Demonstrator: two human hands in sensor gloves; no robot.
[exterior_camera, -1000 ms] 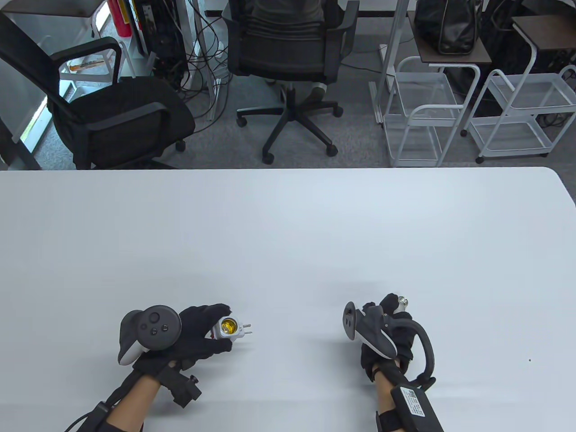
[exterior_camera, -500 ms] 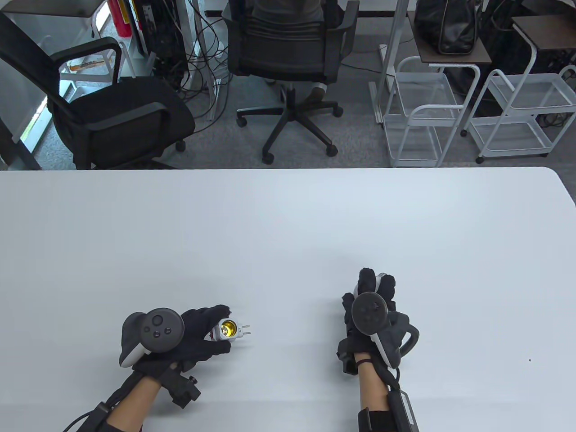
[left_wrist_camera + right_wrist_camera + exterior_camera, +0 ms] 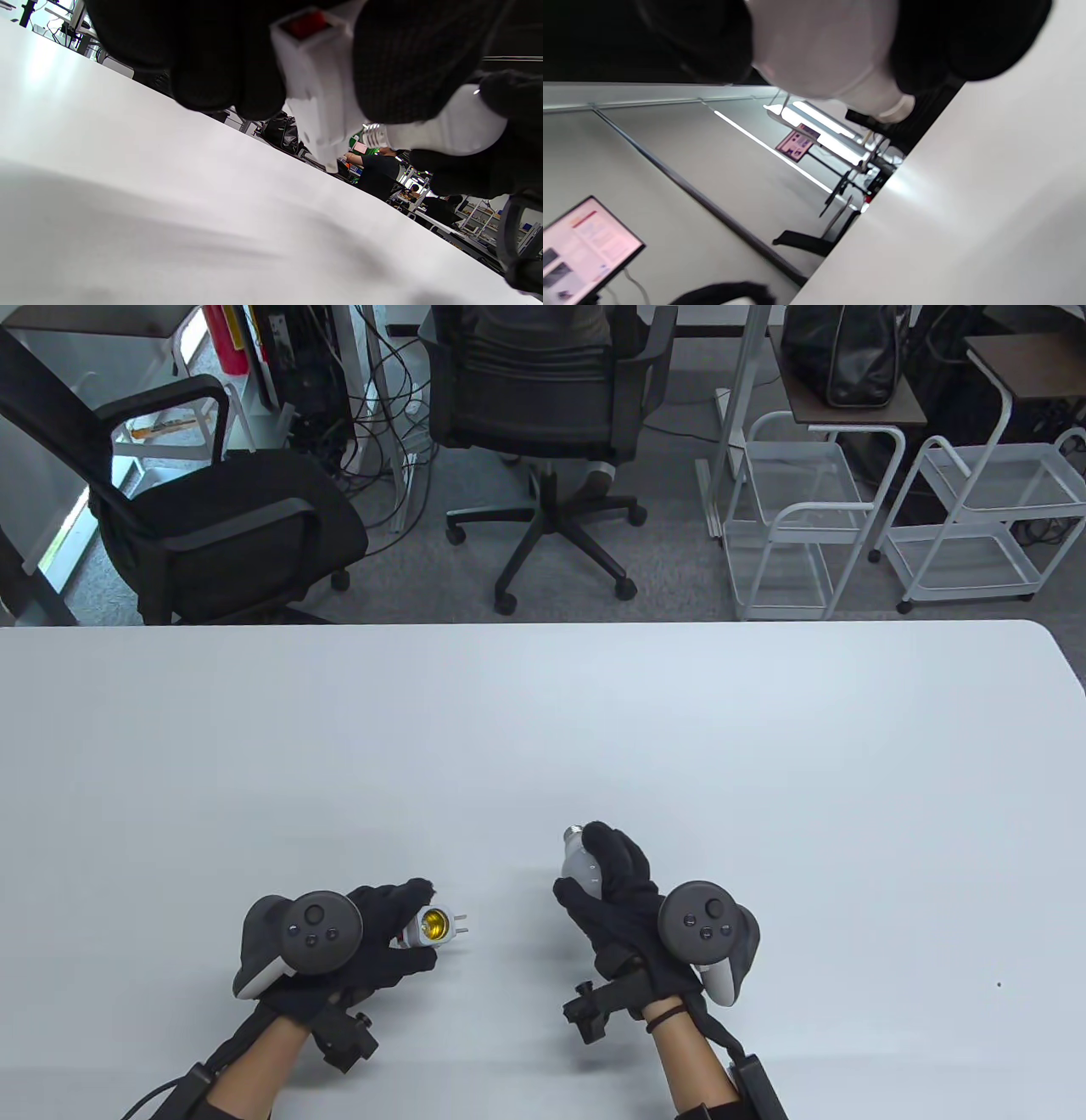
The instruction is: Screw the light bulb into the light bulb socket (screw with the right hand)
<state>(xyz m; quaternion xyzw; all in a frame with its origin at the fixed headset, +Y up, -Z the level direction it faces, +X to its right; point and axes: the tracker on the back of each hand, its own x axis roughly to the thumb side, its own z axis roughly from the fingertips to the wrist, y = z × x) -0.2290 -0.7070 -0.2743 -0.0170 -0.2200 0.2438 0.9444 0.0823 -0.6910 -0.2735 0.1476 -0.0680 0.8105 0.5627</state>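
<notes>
My left hand (image 3: 399,929) holds a white light bulb socket (image 3: 434,926) with a brass-lined opening facing up and two metal prongs pointing right. In the left wrist view the socket (image 3: 316,97) shows a red switch. My right hand (image 3: 604,875) grips a white light bulb (image 3: 580,865) with its metal screw base pointing up and away, to the right of the socket and apart from it. The bulb also shows in the left wrist view (image 3: 441,127) and the right wrist view (image 3: 831,55).
The white table (image 3: 543,746) stretches away in front of both hands. Beyond its far edge stand black office chairs (image 3: 543,415) and white wire carts (image 3: 797,517). A small dark speck (image 3: 999,984) lies on the table at right.
My right hand has swung left toward the socket and turned over, bringing the bulb from the far right to just right of my left hand. The left hand has barely moved.
</notes>
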